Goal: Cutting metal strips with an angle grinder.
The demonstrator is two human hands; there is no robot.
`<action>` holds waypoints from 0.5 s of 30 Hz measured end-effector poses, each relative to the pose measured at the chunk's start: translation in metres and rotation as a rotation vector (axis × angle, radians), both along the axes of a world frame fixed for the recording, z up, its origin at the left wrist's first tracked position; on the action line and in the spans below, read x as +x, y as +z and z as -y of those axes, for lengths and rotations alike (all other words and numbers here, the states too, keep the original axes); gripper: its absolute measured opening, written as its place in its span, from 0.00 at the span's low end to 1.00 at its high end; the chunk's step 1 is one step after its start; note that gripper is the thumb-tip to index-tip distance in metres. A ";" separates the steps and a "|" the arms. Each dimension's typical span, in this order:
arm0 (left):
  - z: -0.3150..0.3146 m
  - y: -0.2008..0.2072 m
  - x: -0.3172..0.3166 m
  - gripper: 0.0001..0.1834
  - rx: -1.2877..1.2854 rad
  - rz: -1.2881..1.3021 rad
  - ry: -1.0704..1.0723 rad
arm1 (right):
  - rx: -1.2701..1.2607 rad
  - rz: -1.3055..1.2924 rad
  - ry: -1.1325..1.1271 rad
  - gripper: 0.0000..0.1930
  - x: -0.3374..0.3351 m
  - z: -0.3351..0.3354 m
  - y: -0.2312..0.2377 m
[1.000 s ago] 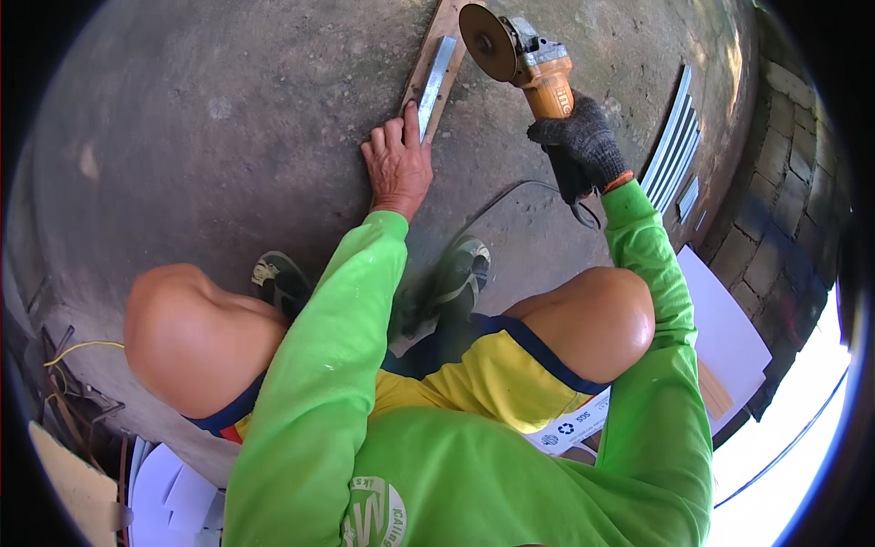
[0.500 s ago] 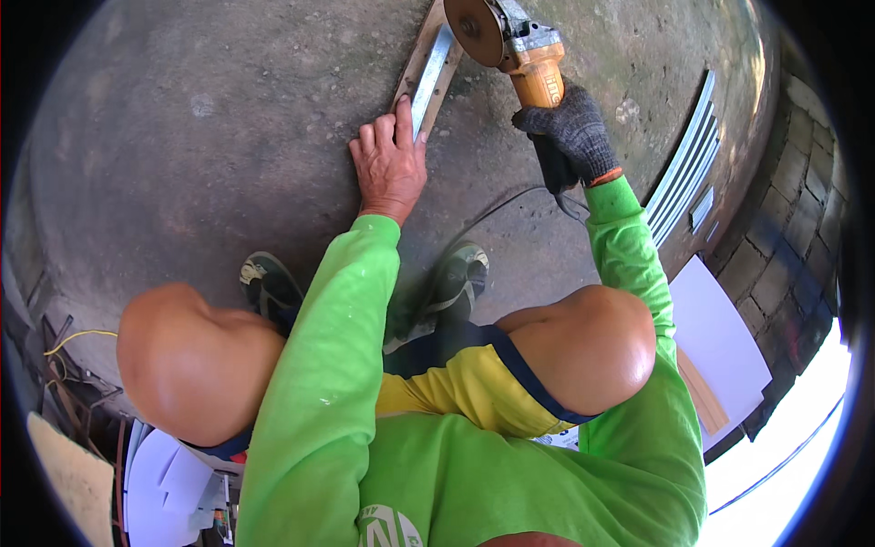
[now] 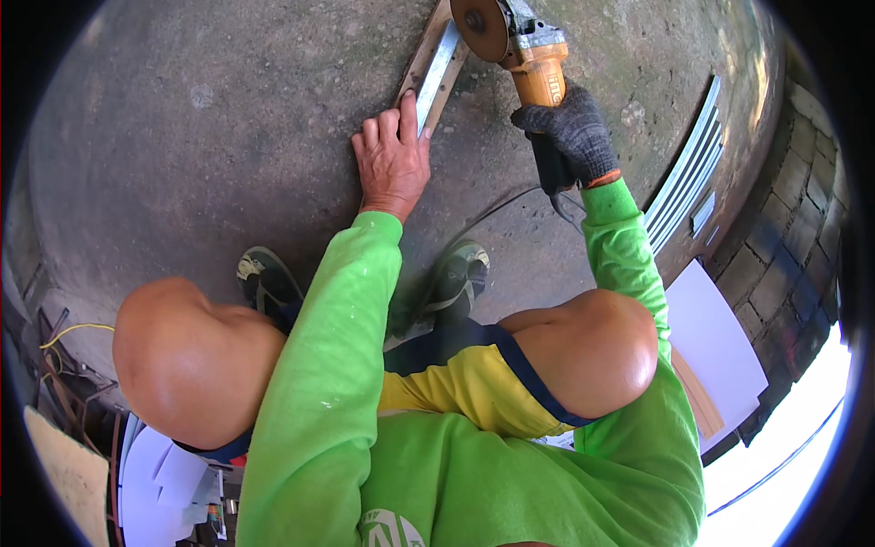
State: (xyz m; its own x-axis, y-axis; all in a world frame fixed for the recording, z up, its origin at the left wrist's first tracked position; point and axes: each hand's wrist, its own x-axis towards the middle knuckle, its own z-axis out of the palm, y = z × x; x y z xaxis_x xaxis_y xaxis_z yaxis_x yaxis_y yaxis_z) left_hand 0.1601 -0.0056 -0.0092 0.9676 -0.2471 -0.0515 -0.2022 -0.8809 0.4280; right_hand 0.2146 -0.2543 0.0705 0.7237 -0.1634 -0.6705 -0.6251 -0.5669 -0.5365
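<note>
My bare left hand (image 3: 394,162) presses a shiny metal strip (image 3: 438,75) with its index finger and thumb at the near end. Under the strip lies a narrow wooden board (image 3: 425,62) on the concrete. In a grey knit glove, my right hand (image 3: 574,132) grips an angle grinder (image 3: 540,82) by its orange and black body. The grinder's brown disc (image 3: 480,27) is at the far end of the strip, close beside it; whether they touch I cannot tell. The upper edge of the view cuts off the board's far end.
A dark power cord (image 3: 497,214) trails from the grinder toward my feet. Several long metal strips (image 3: 685,169) lie on the floor at right, by a block wall (image 3: 788,219). White sheets (image 3: 715,337) lie near my right elbow. At lower left are a yellow cable (image 3: 77,328) and scrap.
The view has shifted slightly. My left hand, the metal strip and the grinder hold nearly the same places relative to each other.
</note>
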 end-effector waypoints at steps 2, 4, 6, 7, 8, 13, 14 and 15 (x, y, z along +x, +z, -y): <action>0.000 0.001 0.000 0.35 0.005 0.002 0.001 | -0.005 0.043 0.017 0.32 -0.003 0.003 -0.006; 0.000 0.001 0.001 0.35 0.004 0.016 -0.003 | -0.022 0.051 0.028 0.32 -0.003 0.005 -0.010; 0.000 0.000 0.000 0.35 0.006 0.015 -0.003 | -0.040 0.057 0.039 0.32 -0.005 0.006 -0.013; 0.001 0.000 0.000 0.35 0.008 0.015 -0.004 | -0.037 0.058 0.033 0.32 -0.005 0.007 -0.014; 0.001 -0.001 0.000 0.35 0.007 0.015 -0.004 | -0.035 0.059 0.026 0.33 -0.006 0.007 -0.015; 0.000 0.000 0.000 0.35 0.015 0.015 -0.003 | -0.044 0.047 0.023 0.33 -0.005 0.006 -0.016; 0.000 0.000 0.000 0.35 0.014 0.015 -0.003 | -0.049 0.038 0.028 0.34 -0.005 0.006 -0.016; 0.000 0.000 0.000 0.35 0.009 0.015 -0.003 | -0.049 0.038 0.028 0.34 -0.005 0.006 -0.015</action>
State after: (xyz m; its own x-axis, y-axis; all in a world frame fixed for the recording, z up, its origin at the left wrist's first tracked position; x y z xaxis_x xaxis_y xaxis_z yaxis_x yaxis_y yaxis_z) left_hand 0.1604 -0.0055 -0.0090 0.9676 -0.2494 -0.0397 -0.2108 -0.8842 0.4168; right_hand 0.2094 -0.2600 0.0554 0.7534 -0.1744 -0.6340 -0.5880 -0.6104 -0.5308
